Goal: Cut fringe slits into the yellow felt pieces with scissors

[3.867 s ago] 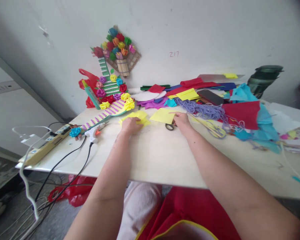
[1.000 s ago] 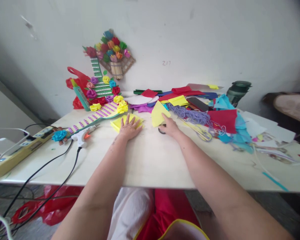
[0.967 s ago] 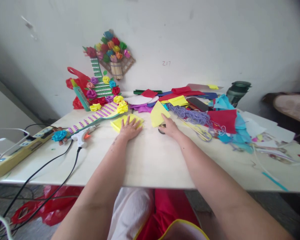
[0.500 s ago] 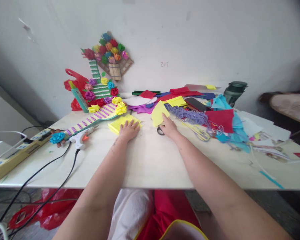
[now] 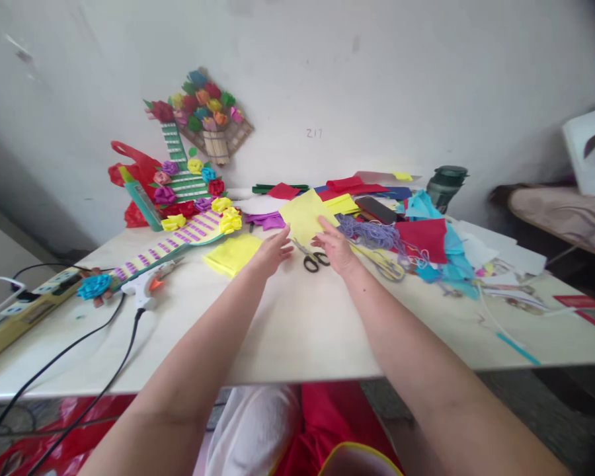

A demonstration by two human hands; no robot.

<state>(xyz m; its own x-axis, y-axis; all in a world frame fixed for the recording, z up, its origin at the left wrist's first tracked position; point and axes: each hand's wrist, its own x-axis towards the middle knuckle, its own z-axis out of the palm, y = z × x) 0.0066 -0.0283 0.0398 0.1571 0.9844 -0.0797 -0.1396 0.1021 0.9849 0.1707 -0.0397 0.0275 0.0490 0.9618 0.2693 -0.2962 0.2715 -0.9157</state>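
Observation:
A pale yellow square sheet (image 5: 305,213), felt or crepe paper, is raised at the middle of the table. My right hand (image 5: 338,248) pinches it near its right edge, thumb and fingers on either side. Close to its lower left edge is my left hand (image 5: 274,252), open with fingers apart and nothing held. Scissors with black handles (image 5: 311,264) lie on the table below the sheet, between my two hands. Left of my left hand lies a flat stack of yellow sheets (image 5: 232,255).
A white glue gun (image 5: 141,287), its cord and a power strip (image 5: 39,297) are on the left, beside a flower-decorated guitar shape (image 5: 178,238). Purple yarn (image 5: 369,233), coloured sheets, a dark phone (image 5: 377,210) and a green bottle (image 5: 446,187) are on the right.
My left hand has lifted off the yellow stack and moved right towards the held sheet. That sheet now shows more of its face, and more of the scissors is visible. The view has shifted slightly.

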